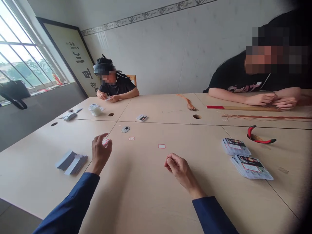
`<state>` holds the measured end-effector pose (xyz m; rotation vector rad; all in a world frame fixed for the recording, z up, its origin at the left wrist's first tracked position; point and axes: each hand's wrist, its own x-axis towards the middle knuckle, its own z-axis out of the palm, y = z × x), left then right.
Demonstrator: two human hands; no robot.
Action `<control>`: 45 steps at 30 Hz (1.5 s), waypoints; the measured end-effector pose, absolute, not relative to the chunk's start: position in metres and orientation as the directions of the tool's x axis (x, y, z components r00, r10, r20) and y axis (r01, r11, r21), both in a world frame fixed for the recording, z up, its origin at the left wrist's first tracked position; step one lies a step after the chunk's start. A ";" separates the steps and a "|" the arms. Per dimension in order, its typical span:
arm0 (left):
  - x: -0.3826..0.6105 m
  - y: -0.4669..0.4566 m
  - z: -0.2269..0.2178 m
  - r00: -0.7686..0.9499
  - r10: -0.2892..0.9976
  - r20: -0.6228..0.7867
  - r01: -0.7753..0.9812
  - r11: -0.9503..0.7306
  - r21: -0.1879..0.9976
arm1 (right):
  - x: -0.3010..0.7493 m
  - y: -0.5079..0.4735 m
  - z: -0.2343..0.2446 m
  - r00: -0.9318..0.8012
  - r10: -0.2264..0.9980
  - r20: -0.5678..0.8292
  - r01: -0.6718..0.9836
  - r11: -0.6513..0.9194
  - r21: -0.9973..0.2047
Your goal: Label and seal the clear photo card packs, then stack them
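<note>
On the left, my left hand (101,154) is raised over the table with its fingers curved round. A small red-bordered label (105,142) shows between its thumb and fingers. My right hand (179,169) is closed, knuckles up, and whatever may be in its fingers is hidden. Just beyond it a blank red-bordered label (161,146) lies flat. Farther left is another red-bordered label (131,138) with marks on it. A small round white disc (125,129) with a dark centre lies past my left hand. Folded pale grey-blue slips (71,162) lie to its left.
Stacked clear packs with black headers (253,166) lie at the right, near red-and-black curved handles (260,138). Orange cords (188,102) and a red-ended strip (215,107) lie farther back. Two co-workers sit across the wooden table (143,195). Cable holes (197,116) pierce the tabletop.
</note>
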<state>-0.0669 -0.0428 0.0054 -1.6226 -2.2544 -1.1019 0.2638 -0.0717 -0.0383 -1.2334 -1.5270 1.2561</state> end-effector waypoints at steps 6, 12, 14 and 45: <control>-0.029 0.024 -0.015 -0.285 0.868 0.406 0.879 0.068 0.472 | 0.261 -0.074 -0.035 -0.186 0.982 -0.041 0.209 -0.002 -0.978; 0.004 0.090 -0.033 -0.151 0.916 0.371 0.892 -0.035 0.451 | 0.260 -0.071 -0.038 -0.184 0.981 -0.069 0.212 -0.029 -0.977; 0.011 0.111 -0.037 -0.093 0.924 0.370 0.895 -0.085 0.438 | 0.260 -0.071 -0.039 -0.189 0.978 -0.091 0.210 -0.050 -0.976; 0.044 0.046 -0.025 0.005 0.971 0.239 0.936 -0.089 0.340 | 0.257 -0.071 -0.039 -0.072 0.997 -0.029 0.124 -0.020 -0.992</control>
